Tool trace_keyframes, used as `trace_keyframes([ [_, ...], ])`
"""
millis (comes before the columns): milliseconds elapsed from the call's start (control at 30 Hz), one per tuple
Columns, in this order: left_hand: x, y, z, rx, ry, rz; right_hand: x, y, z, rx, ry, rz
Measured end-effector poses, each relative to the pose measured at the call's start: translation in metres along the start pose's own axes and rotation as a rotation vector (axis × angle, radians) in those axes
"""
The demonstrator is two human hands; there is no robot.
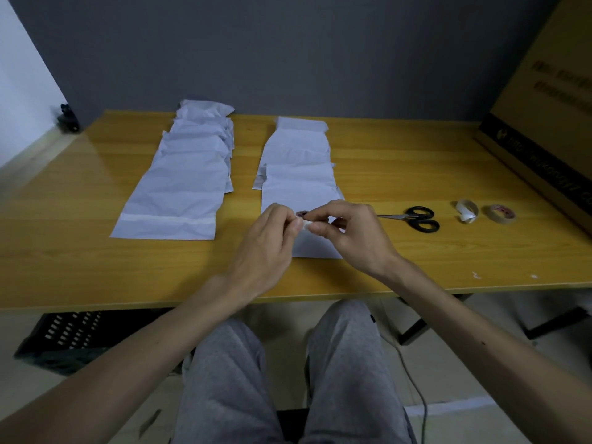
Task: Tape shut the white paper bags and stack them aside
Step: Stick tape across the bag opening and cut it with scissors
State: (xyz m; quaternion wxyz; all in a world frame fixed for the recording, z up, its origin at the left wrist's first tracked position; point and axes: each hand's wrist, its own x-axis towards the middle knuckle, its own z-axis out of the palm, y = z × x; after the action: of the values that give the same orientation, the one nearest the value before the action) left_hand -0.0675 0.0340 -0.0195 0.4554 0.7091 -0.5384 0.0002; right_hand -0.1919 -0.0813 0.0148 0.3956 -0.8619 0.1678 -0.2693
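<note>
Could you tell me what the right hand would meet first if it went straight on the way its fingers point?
The right hand points left, so most likely the left hand, across the tape roll both pinch.

White bags (pixel 179 184); black-handled scissors (pixel 416 218); yellow wood-grain table (pixel 416 174).

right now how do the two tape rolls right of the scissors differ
The white roll nearer the scissors has a loose end curling off; the tan roll is wound neat. The white roll looks tilted, the tan roll lies flat, showing a red-printed core. Both rest untouched on the table.
</note>
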Motion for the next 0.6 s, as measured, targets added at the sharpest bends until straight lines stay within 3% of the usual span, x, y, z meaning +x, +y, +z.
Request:
trace_keyframes([
  [200, 0.0041, 0.0033, 0.0002, 0.308, 0.055, 0.176, -0.0004, 0.0018, 0.0038, -0.032, 0.025, -0.023],
  [433, 0.0046, -0.0026, 0.0017, 0.033, 0.034, 0.154, -0.0022, -0.0022, 0.0009, 0.068, 0.006, 0.014],
  [600, 0.0035, -0.0008, -0.0037, 0.015, -0.005, 0.154, -0.0014, 0.0003, -0.0051, 0.129, -0.082, 0.062],
])
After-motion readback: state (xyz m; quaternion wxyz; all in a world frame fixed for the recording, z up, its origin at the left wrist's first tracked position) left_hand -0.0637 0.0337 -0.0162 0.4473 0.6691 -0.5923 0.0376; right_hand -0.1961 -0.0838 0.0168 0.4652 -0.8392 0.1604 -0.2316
